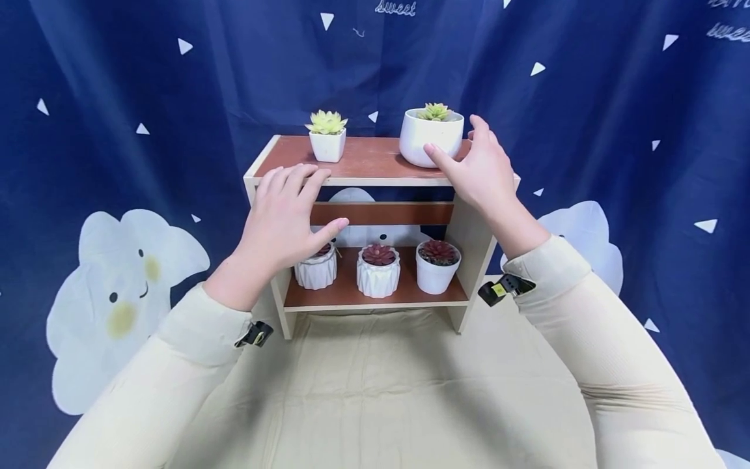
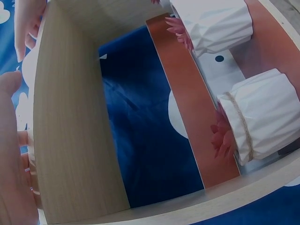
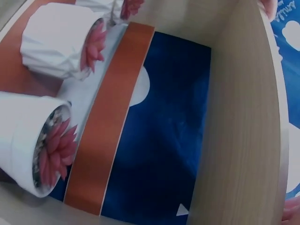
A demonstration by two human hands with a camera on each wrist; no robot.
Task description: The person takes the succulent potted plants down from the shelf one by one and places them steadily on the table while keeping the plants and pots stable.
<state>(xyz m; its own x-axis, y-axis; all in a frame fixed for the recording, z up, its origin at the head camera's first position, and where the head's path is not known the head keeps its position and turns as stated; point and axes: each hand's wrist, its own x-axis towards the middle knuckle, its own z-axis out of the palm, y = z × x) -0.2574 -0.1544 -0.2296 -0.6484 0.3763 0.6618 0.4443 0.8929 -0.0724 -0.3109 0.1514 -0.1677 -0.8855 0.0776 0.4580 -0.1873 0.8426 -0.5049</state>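
Observation:
A wide white bowl-shaped pot (image 1: 417, 139) with a green succulent (image 1: 435, 112) stands at the right of the shelf's top board. My right hand (image 1: 483, 168) is spread beside it, thumb across the pot's front and fingers at its right side; whether they touch it I cannot tell. A small white square pot (image 1: 328, 148) with a pale green succulent (image 1: 327, 122) stands left of it. My left hand (image 1: 281, 218) is spread near the top board's front left edge, in front of and below that pot, and holds nothing. The left wrist view (image 2: 14, 154) shows this hand only partly.
On the wooden shelf unit's (image 1: 381, 170) lower board stand two ribbed white pots (image 1: 316, 273) and a smooth white pot (image 1: 433, 279), each with a red succulent. A beige cloth (image 1: 375, 391) lies in front. Behind hangs a dark blue curtain (image 1: 263, 78) with clouds and triangles.

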